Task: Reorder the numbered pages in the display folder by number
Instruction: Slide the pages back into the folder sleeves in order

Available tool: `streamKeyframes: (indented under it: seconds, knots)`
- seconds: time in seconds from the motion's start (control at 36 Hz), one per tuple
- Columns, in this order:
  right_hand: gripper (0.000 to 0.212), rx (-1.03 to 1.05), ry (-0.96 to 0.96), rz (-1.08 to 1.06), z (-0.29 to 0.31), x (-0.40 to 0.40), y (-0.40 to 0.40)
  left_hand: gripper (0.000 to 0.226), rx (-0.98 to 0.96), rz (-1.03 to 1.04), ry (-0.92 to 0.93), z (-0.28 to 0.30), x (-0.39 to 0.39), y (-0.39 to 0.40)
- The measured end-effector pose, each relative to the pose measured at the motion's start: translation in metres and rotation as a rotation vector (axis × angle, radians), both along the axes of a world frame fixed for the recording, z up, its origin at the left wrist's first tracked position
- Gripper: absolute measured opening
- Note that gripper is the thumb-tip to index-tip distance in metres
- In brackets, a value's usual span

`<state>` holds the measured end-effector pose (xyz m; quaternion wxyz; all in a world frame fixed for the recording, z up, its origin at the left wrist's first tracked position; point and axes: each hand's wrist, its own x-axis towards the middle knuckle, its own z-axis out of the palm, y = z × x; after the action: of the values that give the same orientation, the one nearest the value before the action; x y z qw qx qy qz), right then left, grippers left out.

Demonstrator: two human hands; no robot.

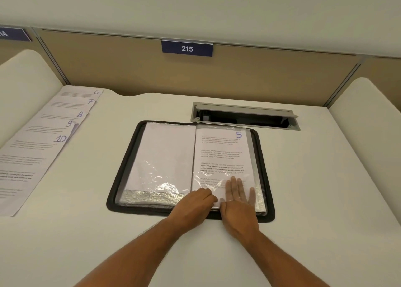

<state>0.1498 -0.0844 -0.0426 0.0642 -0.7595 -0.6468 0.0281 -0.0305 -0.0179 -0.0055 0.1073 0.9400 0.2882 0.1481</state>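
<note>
Folder (267,178) lies open on the white desk (303,200), black zip edge all round, near the front middle. Its right sleeve holds page 5 (221,154), printed text with a blue handwritten 5 at the top right corner. Its left sleeve (165,156) shows a blank white sheet under crinkled, shiny plastic.

Both hands sit at the folder's near edge. The right hand (237,202) lies flat with straight, slightly spread fingers at the lower part of page 5; the fingers look veiled by the clear plastic, as if slid inside the sleeve, though I cannot tell that for sure. It grasps nothing. The left hand (195,202) lies just beside it, near the spine at the bottom of the folder, fingers bent and pointing toward the right hand; whether they pinch the sleeve's edge I cannot tell.

Along the desk's left side, well apart from the folder, lies a fanned row of loose pages (43,135), overlapped so the handwritten numbers show: 6 farthest, then 7, 8, 9, and 10 nearest on top.

Behind the folder a cable hatch (245,114) is set into the desk, lid raised. On the tan partition behind hangs a dark blue sign (187,48) reading 215.
</note>
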Motion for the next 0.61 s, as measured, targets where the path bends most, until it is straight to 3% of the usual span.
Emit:
streamKeyframes:
  seconds: [0.25,0.39,0.61]
  knots:
    - [0.066,0.051,-0.028,0.019,0.005,-0.003,-0.023,0.019,-0.016,0.001,0.011,0.002,0.0,-0.002]
    - [0.057,0.135,-0.061,0.231,0.005,-0.004,-0.029,0.017,-0.006,-0.004,0.013,0.002,0.0,-0.002]
    - [0.059,0.048,-0.004,0.243,0.001,-0.003,-0.016,0.025,0.004,-0.015,0.026,0.005,0.0,-0.003]
